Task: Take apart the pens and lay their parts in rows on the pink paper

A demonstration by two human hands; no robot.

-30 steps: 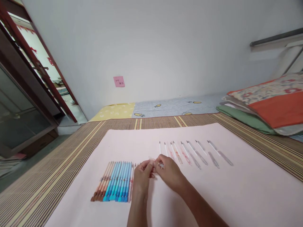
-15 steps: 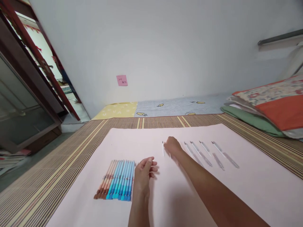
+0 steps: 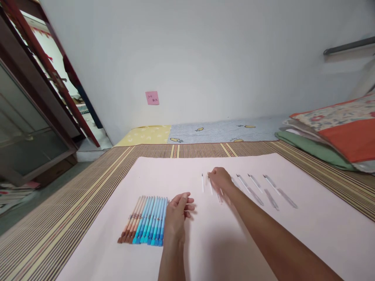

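Note:
My right hand point(image 3: 220, 178) is closed, its fingertips pinched at the upper part of a thin white pen refill point(image 3: 210, 188) on the pale paper sheet point(image 3: 252, 249). Left of it lies a single refill point(image 3: 202, 183) with a dark tip. Several more refills, among them a slanted one point(image 3: 271, 184), lie to the right, with clear sleeves point(image 3: 287, 198) near their lower ends; my hand and forearm hide part of this row. My left hand point(image 3: 179, 207) rests with loosely spread fingers, holding nothing, beside a tight row of blue pens point(image 3: 150, 220) and brown-orange pens point(image 3: 131, 222).
The paper lies on a striped mat point(image 3: 96, 187). A patterned cloth point(image 3: 211, 130) runs along the white wall, which carries a pink note point(image 3: 152, 98). Folded bedding point(image 3: 336, 136) is stacked at the right. A doorway with a red-brown frame stands at the left.
My right hand has shifted a little to the right, from the leftmost refill to the one beside it, which now shows more fully. My left hand stays in place.

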